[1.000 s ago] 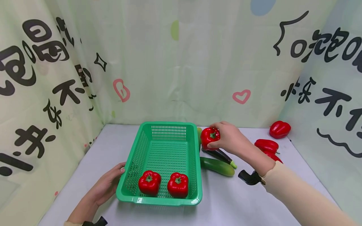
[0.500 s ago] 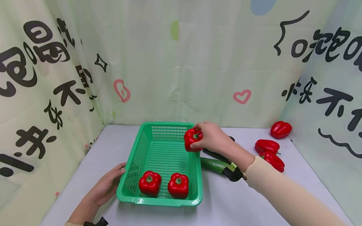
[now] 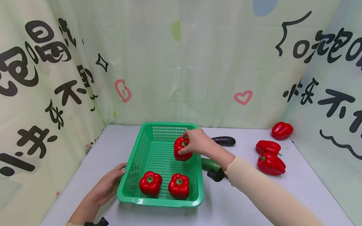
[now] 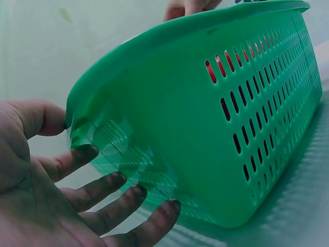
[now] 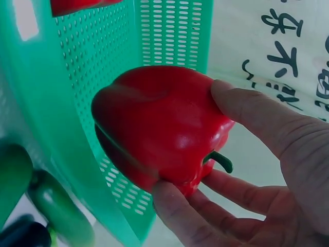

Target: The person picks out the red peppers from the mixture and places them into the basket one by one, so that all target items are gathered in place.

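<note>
My right hand [image 3: 198, 145] grips a red bell pepper [image 3: 182, 149] over the right side of a green plastic basket [image 3: 167, 202]. In the right wrist view, thumb and fingers hold this pepper [image 5: 159, 123] near its stem end, with the basket wall behind it. Two more red bell peppers, a left one [image 3: 150, 184] and a right one [image 3: 179, 186], sit stem up at the basket's near end. My left hand [image 3: 106, 185] rests against the basket's left side; the left wrist view has its fingers [image 4: 115, 208] spread and fairly straight along the outer wall [image 4: 169, 128].
Right of the basket lie a dark eggplant [image 3: 224, 141] and a green cucumber [image 3: 209, 164], partly hidden by the right arm. Three red bell peppers lie farther right: a back one [image 3: 282, 131], a middle one [image 3: 267, 147] and a front one [image 3: 271, 164]. A printed curtain [image 3: 209, 72] surrounds the table.
My right hand has carried the bell pepper leftward from beyond the basket's right rim to over its inside, and lower. My left hand and the basket stay put.
</note>
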`<action>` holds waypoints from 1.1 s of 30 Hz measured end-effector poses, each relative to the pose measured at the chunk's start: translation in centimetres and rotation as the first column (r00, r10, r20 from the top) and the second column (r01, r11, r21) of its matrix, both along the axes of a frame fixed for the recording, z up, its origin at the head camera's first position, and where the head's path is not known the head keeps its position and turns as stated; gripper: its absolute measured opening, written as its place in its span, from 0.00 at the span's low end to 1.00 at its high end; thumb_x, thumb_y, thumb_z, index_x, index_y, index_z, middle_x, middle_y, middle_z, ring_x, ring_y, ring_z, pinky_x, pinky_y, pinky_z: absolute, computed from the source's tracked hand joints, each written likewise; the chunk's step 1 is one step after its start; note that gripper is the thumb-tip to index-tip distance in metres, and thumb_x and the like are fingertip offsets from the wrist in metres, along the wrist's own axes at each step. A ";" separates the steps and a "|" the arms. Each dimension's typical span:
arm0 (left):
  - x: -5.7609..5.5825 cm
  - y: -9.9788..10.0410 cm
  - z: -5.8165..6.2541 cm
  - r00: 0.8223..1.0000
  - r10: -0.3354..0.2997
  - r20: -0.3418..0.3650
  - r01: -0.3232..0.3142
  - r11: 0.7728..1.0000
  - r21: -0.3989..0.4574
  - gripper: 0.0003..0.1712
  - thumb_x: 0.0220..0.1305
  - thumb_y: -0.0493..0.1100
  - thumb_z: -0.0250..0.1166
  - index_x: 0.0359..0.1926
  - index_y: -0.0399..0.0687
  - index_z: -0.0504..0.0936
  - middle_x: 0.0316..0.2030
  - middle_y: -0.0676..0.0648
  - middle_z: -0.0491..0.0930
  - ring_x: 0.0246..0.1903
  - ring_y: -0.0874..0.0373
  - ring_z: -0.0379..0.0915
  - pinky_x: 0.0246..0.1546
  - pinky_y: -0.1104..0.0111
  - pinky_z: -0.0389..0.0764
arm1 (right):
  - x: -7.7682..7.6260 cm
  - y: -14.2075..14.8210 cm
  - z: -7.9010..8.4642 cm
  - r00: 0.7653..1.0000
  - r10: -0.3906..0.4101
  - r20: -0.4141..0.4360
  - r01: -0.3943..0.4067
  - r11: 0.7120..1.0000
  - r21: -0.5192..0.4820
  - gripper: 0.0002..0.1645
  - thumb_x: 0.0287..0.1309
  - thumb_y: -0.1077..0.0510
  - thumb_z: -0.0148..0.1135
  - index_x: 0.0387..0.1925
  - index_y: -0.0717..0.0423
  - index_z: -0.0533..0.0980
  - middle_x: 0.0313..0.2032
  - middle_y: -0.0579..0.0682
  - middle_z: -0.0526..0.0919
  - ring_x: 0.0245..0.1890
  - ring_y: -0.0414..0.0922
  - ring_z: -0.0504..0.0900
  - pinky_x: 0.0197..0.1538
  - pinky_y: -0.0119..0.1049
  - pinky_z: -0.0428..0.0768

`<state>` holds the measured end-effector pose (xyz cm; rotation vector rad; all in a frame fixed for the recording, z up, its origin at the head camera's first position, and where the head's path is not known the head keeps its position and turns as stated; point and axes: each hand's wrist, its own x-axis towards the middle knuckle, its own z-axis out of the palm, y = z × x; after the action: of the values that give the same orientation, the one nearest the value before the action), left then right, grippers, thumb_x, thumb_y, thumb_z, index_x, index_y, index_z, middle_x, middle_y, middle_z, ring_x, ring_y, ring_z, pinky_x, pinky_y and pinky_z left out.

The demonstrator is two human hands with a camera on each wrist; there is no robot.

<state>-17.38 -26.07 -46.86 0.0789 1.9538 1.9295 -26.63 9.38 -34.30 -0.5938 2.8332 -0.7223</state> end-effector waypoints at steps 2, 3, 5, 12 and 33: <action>0.0 0.0 0.0 1.000 0.000 0.000 0.000 1.000 -0.001 0.36 0.83 0.55 0.45 0.78 0.37 0.51 0.63 0.42 0.68 0.59 0.54 0.69 0.55 0.64 0.81 | -0.2 -0.4 -0.4 1.000 0.005 0.014 -0.005 1.000 0.004 0.35 0.50 0.50 0.80 0.55 0.63 0.78 0.39 0.51 0.87 0.38 0.44 0.83 0.39 0.36 0.84; 0.0 0.0 0.0 1.000 0.000 -0.001 0.000 1.000 -0.001 0.36 0.83 0.55 0.45 0.79 0.37 0.51 0.64 0.42 0.68 0.59 0.54 0.69 0.55 0.64 0.81 | -0.3 -0.6 -0.6 1.000 0.007 0.021 -0.007 1.000 0.007 0.35 0.50 0.50 0.80 0.55 0.63 0.78 0.38 0.50 0.87 0.37 0.44 0.82 0.39 0.36 0.84; 0.0 0.0 0.0 1.000 0.003 -0.003 -0.003 1.000 -0.002 0.36 0.83 0.54 0.45 0.78 0.37 0.51 0.64 0.42 0.68 0.59 0.54 0.69 0.55 0.64 0.81 | -0.5 -0.9 -0.9 0.999 0.012 0.034 -0.012 1.000 0.012 0.35 0.50 0.50 0.80 0.55 0.63 0.78 0.37 0.50 0.86 0.36 0.43 0.82 0.38 0.35 0.84; 0.0 0.0 0.1 1.000 0.005 -0.007 -0.005 1.000 -0.007 0.35 0.83 0.54 0.45 0.78 0.37 0.52 0.64 0.41 0.68 0.59 0.53 0.68 0.55 0.65 0.80 | -0.9 -1.8 -2.2 0.999 0.020 0.045 -0.022 0.999 0.038 0.36 0.50 0.50 0.80 0.57 0.63 0.77 0.43 0.53 0.86 0.39 0.45 0.82 0.42 0.37 0.83; 0.1 0.1 -0.1 1.000 0.025 0.007 -0.025 1.000 -0.001 0.36 0.83 0.55 0.45 0.79 0.38 0.52 0.71 0.34 0.60 0.62 0.51 0.66 0.56 0.65 0.80 | -0.8 -2.3 -3.6 0.996 0.008 0.092 -0.020 0.992 0.121 0.37 0.46 0.51 0.84 0.55 0.60 0.76 0.48 0.55 0.83 0.42 0.47 0.80 0.42 0.38 0.86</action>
<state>-17.23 -25.93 -46.93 0.0476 1.9598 1.9417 -27.45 7.11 -37.95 -0.5463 2.7616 -0.5542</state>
